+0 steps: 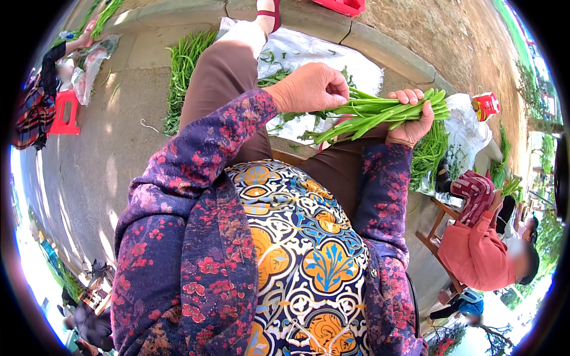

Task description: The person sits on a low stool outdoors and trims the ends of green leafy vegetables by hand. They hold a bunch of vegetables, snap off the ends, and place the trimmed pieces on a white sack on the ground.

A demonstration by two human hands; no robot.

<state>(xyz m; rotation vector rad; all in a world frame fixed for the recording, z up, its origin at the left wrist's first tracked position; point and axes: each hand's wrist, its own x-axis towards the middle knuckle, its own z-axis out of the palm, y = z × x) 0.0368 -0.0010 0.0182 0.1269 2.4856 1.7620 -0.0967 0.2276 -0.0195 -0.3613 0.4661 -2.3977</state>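
Observation:
My right hand (412, 115) is closed around a bunch of long green leafy vegetable stalks (378, 111), with the cut ends pointing right and the leaves left. My left hand (314, 86) is above the leafy side of the bunch, its fingers curled and fingertips at the stalks; whether they pinch one is hidden. Beneath both hands a white plastic sheet (307, 49) lies on the ground with loose leaves on it. A pile of green stalks (187, 75) lies left of my leg, and another pile (429, 149) lies below my right hand.
A curb (383, 49) curves past the sheet. A red plastic basket (345, 5) sits beyond it, and a red carton (485, 107) at the right. A person in a coral top (478, 256) sits on a wooden seat at right; another person is by a red stool (66, 113) at left.

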